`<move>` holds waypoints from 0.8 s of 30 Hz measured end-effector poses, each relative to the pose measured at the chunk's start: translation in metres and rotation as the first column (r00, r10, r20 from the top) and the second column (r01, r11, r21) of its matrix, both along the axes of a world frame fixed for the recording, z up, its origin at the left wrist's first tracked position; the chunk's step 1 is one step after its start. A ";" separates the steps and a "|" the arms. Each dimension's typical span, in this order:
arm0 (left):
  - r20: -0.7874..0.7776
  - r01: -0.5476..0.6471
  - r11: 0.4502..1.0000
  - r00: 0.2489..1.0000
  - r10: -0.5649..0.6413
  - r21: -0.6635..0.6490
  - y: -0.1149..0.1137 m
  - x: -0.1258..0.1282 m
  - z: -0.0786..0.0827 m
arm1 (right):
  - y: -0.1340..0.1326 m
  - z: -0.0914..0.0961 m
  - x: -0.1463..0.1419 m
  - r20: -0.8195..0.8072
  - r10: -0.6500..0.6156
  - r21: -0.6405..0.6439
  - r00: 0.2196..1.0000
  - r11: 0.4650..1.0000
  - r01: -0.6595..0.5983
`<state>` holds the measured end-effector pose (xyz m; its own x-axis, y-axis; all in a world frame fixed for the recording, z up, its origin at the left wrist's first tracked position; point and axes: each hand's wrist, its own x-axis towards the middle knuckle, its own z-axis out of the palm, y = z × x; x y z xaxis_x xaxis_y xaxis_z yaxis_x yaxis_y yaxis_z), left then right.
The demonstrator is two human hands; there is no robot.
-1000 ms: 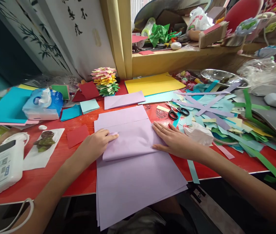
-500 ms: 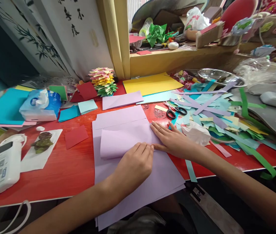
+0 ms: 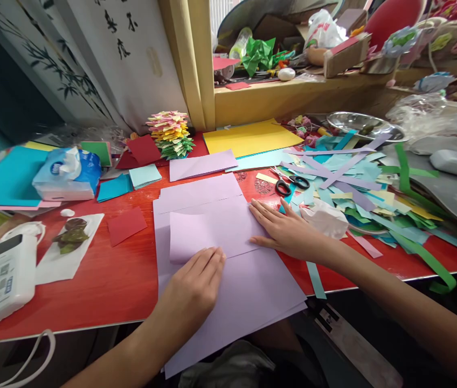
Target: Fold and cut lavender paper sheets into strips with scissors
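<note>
A folded sheet of light purple paper (image 3: 212,229) lies on a stack of larger purple sheets (image 3: 244,299) that overhangs the table's front edge. Its left end bulges up in a loose curl. My left hand (image 3: 196,283) is closed, fingers pressed together on the near edge of the folded sheet, just right of the curl; its thumb is hidden. Flat on the sheet's right end rests my right hand (image 3: 283,226), open, with thumb and fingers apart. Black-handled scissors (image 3: 291,186) lie beyond the right hand.
Cut paper strips (image 3: 358,188) heap up at the right, beside a crumpled white tissue (image 3: 325,218). A tissue pack (image 3: 67,175), a red paper square (image 3: 126,226) and a white device (image 3: 4,280) are at the left. A folded-paper tower (image 3: 171,134) stands behind, near yellow sheets (image 3: 250,139).
My left hand has slid left along the near edge of the folded sheet, away from my right hand. The right part of the fold now lies flatter. My right hand has stayed in place.
</note>
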<state>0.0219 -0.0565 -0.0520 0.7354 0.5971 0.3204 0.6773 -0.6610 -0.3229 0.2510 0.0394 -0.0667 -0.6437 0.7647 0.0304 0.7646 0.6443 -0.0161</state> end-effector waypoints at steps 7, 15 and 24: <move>0.019 -0.110 0.994 0.994 0.111 -0.007 -0.020 -0.037 -0.002 | -0.001 0.002 -0.001 -0.027 -0.003 -0.039 1.000 0.999 0.002; 0.047 -0.212 0.977 0.976 0.213 -0.026 -0.036 -0.059 -0.007 | -0.001 0.003 0.000 0.007 0.021 0.055 1.000 0.998 -0.021; 0.137 -0.227 0.974 0.964 0.226 -0.011 -0.035 -0.055 -0.007 | -0.059 0.014 -0.067 -0.104 0.447 0.154 0.888 0.890 -0.430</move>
<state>-0.0333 -0.0919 -0.0594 0.5300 0.7413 0.4117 0.8472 -0.4838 -0.2196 0.1838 -0.0196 -0.0527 -0.8957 0.3897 0.2140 0.3997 0.9167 0.0038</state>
